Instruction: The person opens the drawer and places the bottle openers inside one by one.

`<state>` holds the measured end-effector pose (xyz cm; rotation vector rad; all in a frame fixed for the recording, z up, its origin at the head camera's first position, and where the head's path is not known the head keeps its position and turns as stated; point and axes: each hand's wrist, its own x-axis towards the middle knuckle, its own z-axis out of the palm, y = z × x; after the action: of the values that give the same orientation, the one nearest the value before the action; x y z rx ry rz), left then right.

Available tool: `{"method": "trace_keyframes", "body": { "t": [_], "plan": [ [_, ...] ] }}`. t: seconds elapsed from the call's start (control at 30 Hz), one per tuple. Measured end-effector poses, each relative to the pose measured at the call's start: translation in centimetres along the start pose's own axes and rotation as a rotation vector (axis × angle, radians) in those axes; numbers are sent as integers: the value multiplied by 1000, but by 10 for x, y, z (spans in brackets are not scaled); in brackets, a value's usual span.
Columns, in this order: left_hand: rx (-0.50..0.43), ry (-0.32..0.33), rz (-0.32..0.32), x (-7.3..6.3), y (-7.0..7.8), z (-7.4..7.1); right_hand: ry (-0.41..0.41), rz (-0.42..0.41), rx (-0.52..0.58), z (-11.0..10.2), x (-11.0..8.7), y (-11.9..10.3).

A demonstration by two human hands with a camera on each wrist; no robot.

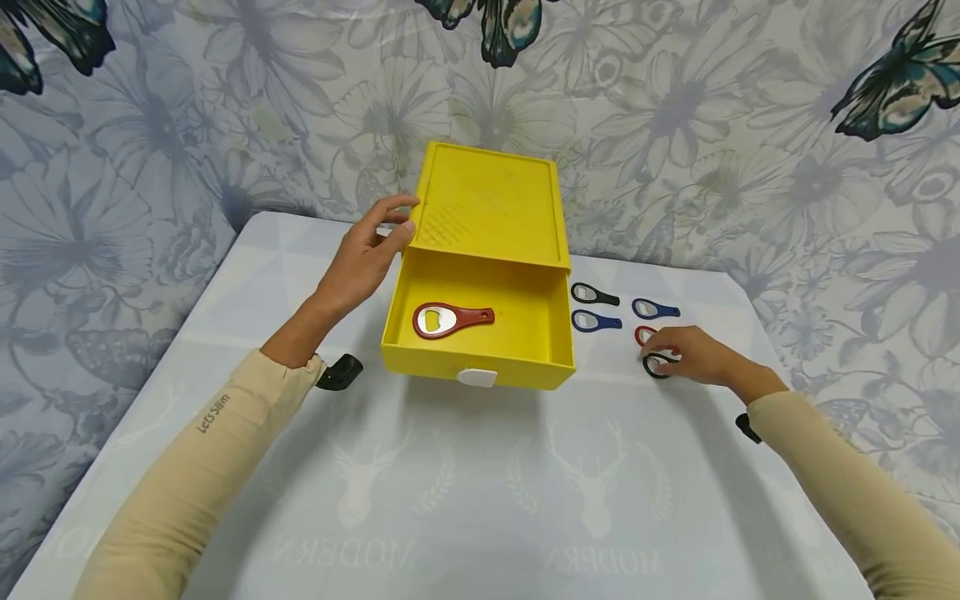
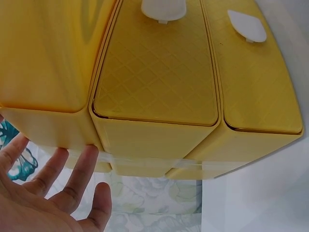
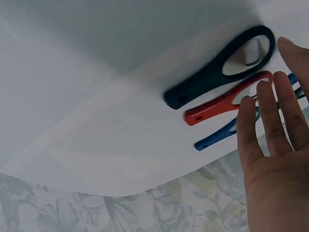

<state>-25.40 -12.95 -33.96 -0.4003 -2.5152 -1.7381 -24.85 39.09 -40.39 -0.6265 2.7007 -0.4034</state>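
Left hand [image 1: 366,260] and right hand [image 1: 693,354] spread loose (neither grips), and too wide a right-hand pinch could drag the red oval-headed bottle opener [image 3: 207,111] beside the black oval-headed bottle opener [image 3: 195,92].

The drawer [image 1: 420,361] looks smooth plastic, the sleeves [image 1: 202,467] matt cloth.

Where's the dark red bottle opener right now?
In the head view, the dark red bottle opener lies inside the open yellow drawer, slightly left of its middle, behind the white pull tab.

Perhaps a home: flowered wall [image 1: 675,192]
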Motion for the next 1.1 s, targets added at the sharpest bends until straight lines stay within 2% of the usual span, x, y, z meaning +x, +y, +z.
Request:
{"method": "trace_keyframes", "body": {
  "t": [0.2, 0.47, 0.87, 1.1],
  "plan": [
    [6, -2, 1, 1, 0, 0, -4, -16, 5, 7, -3, 13],
    [-1, 4, 4, -1, 0, -1, 5, -33, -9, 8, -4, 13],
    [-2, 1, -6, -1, 0, 0, 2, 12, -17, 16, -1, 12],
    [5, 7, -3, 0, 0, 1, 11, 38, -32, 7, 3, 5]
  ]
}}
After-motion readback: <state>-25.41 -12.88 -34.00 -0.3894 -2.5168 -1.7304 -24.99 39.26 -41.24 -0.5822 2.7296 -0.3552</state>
